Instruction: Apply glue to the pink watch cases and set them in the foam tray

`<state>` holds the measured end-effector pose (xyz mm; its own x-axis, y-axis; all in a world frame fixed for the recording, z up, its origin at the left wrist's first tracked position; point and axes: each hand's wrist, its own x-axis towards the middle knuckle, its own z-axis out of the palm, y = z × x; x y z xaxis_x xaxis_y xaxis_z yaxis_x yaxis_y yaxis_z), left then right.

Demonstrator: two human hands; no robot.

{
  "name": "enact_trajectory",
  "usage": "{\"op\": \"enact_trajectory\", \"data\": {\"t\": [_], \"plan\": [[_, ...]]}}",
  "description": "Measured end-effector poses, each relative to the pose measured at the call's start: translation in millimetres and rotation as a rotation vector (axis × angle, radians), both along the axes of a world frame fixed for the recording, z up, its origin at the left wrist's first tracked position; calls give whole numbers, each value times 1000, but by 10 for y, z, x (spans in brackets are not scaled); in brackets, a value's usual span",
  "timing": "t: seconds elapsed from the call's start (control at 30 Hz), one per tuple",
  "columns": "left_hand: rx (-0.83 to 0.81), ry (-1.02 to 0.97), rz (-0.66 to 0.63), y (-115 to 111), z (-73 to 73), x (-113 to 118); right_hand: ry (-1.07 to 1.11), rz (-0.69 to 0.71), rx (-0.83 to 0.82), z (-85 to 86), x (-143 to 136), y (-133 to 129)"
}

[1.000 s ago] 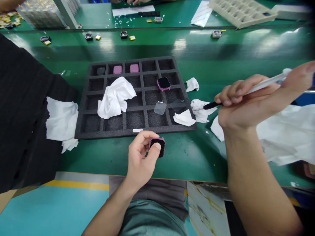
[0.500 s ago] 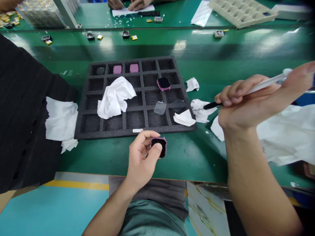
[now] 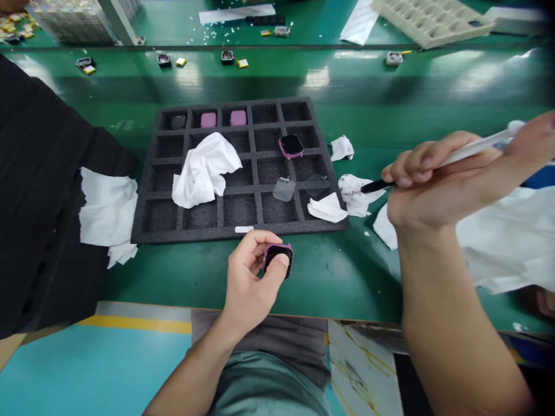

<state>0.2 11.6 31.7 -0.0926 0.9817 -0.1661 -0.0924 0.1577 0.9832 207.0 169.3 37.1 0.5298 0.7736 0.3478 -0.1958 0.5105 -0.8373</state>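
My left hand grips a purple-framed smartwatch body at the front of the table, its thumb lying across the dark screen. At the right, my right hand is turned palm up, fingers curled round a pen-like stick with a pale shaft and a black end. That black end is over or against a crumpled, dark-spotted wipe; I cannot tell whether they touch. Beyond my left hand lies a black foam tray, where another purple watch and two purple pieces sit in compartments.
A white cloth and clear film squares lie on the tray. Black foam is stacked at the left, with a wipe beside it. White sheeting spreads under my right forearm. Small watch parts line the far green surface.
A co-worker's hands at the far side have gone from view. The camera view has shifted slightly. Both my hands keep their holds, with hardly any movement.
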Motion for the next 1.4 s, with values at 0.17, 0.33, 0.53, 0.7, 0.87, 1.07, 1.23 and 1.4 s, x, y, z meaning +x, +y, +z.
{"op": "enact_trajectory", "data": {"t": [0.17,0.33,0.53,0.7,0.87,1.07,1.23,1.4], "plan": [[-1,-5,0,4,4,-5,-27,24,-8,8,11,-12],[-2,-6,2,6,11,-4,-19,13,-5,-1,27,1],[-5,-106,11,22,-19,12,-46,31,-14,-1,30,-13],[-11,-133,18,29,-23,15,-24,7,22,-7,9,-20],[-19,-106,20,27,-15,18,-65,64,23,-28,56,-1],[-41,-62,8,20,-30,16,-70,7,4,-12,35,-8],[-46,-49,6,23,-43,17,-78,58,-3,-30,60,-15],[-43,-54,-4,25,-35,18,-59,63,19,-25,62,-18]]}}
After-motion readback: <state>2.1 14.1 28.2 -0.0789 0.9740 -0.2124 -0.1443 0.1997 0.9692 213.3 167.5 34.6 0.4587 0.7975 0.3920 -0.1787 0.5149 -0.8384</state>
